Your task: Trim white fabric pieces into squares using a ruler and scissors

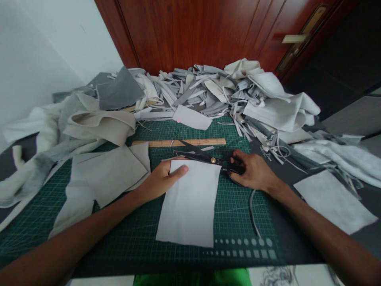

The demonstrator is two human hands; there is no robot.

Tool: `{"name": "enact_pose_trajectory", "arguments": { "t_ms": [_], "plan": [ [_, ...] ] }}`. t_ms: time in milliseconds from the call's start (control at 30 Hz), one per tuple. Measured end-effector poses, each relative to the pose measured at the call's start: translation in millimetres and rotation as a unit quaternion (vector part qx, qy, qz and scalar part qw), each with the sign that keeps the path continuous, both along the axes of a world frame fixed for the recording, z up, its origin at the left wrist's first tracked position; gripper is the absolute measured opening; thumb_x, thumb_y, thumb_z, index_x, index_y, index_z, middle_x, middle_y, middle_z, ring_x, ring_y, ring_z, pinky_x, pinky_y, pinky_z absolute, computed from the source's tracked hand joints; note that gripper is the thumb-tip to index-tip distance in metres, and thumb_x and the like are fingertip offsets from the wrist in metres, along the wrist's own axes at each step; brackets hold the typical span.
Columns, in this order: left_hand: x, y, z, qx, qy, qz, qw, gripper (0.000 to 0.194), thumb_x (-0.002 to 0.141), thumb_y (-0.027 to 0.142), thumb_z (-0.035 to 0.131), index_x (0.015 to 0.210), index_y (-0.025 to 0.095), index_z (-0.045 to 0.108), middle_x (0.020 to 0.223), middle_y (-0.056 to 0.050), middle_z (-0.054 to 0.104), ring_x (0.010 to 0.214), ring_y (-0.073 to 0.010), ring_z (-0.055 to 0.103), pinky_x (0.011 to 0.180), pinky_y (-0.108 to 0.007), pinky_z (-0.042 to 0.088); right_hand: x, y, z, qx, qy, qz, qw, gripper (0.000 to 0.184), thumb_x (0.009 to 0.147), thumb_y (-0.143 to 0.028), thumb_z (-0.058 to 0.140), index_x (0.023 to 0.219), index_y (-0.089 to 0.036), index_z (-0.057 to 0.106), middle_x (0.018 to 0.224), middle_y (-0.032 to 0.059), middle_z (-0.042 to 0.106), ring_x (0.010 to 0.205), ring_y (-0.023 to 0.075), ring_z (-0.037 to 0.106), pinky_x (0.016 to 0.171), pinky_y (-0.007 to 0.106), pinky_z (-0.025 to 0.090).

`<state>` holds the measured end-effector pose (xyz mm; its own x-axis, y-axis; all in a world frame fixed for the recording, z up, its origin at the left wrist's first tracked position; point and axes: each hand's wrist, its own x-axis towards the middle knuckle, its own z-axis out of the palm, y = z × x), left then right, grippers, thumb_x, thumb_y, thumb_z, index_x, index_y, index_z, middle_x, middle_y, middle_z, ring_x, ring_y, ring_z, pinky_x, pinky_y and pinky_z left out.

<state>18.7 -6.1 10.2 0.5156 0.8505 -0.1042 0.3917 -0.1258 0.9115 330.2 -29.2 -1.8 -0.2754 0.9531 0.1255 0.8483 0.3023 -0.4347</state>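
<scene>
My left hand (162, 180) lies open, fingers (178, 170) flat on a white fabric sheet (189, 204) on the green cutting mat (247, 222). My right hand (256, 171) clenches black scissors (198, 155) at the sheet's top edge; wooden ruler (178, 143) just beyond.

This was a small fabric-cutting workroom, probably in a home: a green cutting mat (169, 131) at lower centre, heaped fabric offcuts (196, 89) behind, a wooden interior door (190, 31) at top.

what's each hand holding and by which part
The right hand grips the black shears by their handle loops; the left hand holds nothing, resting on the white fabric sheet.
</scene>
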Motion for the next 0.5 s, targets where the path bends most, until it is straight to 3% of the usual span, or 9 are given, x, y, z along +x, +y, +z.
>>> {"name": "enact_pose_trajectory", "arguments": {
  "t_ms": [100, 167, 333, 500],
  "plan": [
    [0.7, -0.6, -2.1, 0.011, 0.013, -0.029, 0.999, 0.040, 0.090, 0.047, 0.070, 0.118, 0.018, 0.073, 0.111, -0.005, 0.078, 0.098, -0.0248, 0.072, 0.090, -0.033, 0.057, 6.7, 3.6, 2.5, 0.014, -0.055, -0.008, 0.998, 0.023, 0.076, -0.036, 0.068, 0.088, -0.022, 0.055, 0.068, -0.0001, 0.062, 0.059, 0.0173, 0.056, 0.057, 0.028, 0.033],
    [1.8, -3.4, -2.3, 0.008, 0.030, -0.031, 0.999, 0.035, 0.091, 0.046, 0.069, 0.112, 0.019, 0.076, 0.110, -0.005, 0.079, 0.098, -0.0250, 0.073, 0.091, -0.033, 0.057, 11.5, 6.1, 4.5, 0.010, -0.055, 0.008, 0.998, 0.021, 0.076, -0.036, 0.067, 0.085, -0.022, 0.054, 0.067, -0.0006, 0.059, 0.057, 0.0161, 0.053, 0.056, 0.028, 0.031],
    [-3.6, -4.1, 8.3, 0.003, 0.044, 0.019, 0.999, 0.036, 0.095, 0.049, 0.062, 0.107, 0.019, 0.077, 0.101, -0.005, 0.081, 0.086, -0.0238, 0.074, 0.074, -0.030, 0.060, 30.1, 13.5, 11.1, -0.075, 0.051, 0.087, 0.992, 0.018, 0.081, -0.031, 0.061, 0.076, -0.023, 0.045, 0.066, -0.0035, 0.049, 0.056, 0.0128, 0.046, 0.056, 0.026, 0.035],
    [-23.2, 0.8, 26.8, -0.010, 0.054, 0.052, 0.997, 0.041, 0.094, 0.056, 0.062, 0.111, 0.021, 0.077, 0.086, -0.003, 0.080, 0.072, -0.0227, 0.073, 0.056, -0.026, 0.057, 49.2, 16.6, 16.9, -0.165, 0.158, 0.095, 0.969, 0.033, 0.086, -0.049, 0.065, 0.078, -0.023, 0.048, 0.070, -0.0029, 0.045, 0.062, 0.0138, 0.041, 0.054, 0.025, 0.036]
  ]
}}
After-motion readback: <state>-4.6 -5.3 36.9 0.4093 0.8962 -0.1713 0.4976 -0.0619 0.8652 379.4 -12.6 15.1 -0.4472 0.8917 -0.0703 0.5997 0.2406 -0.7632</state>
